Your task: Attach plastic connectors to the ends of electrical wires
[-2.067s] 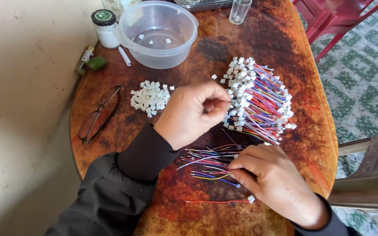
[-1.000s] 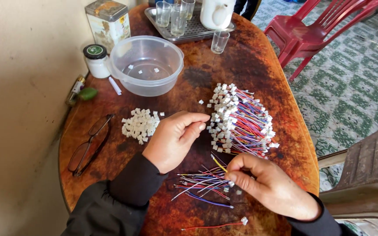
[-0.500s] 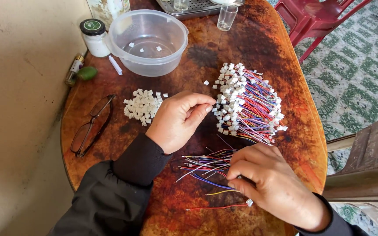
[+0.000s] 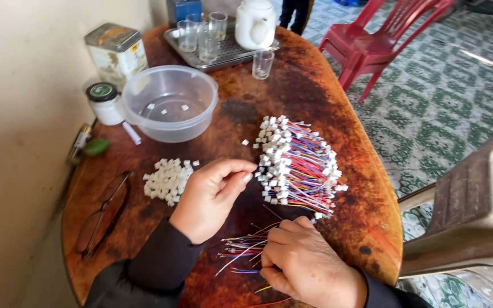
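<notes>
My left hand (image 4: 211,197) hovers over the round wooden table (image 4: 315,102), thumb and forefinger pinched close beside the edge of a pile of coloured wire leads with white plugs (image 4: 298,165). Whether a piece sits between the fingertips is too small to tell. My right hand (image 4: 306,265) rests lower down, fingers curled on a loose bunch of coloured wires (image 4: 241,248) that fans out to the left. A small heap of loose white connector housings (image 4: 168,179) lies just left of my left hand.
A clear plastic bowl (image 4: 169,102) with a few white pieces stands behind, with a small jar (image 4: 105,104) and a tin (image 4: 116,51) to its left. A metal tray (image 4: 229,51) with glasses and a white teapot is at the back. Spectacles (image 4: 104,214) lie at the left. Red chair (image 4: 372,45) beyond, brown chair (image 4: 475,211) at the right.
The view has tilted up, bringing the tray, teapot and tin into sight. My left hand stays pinched beside the wire pile; my right hand has gathered in over the loose wires.
</notes>
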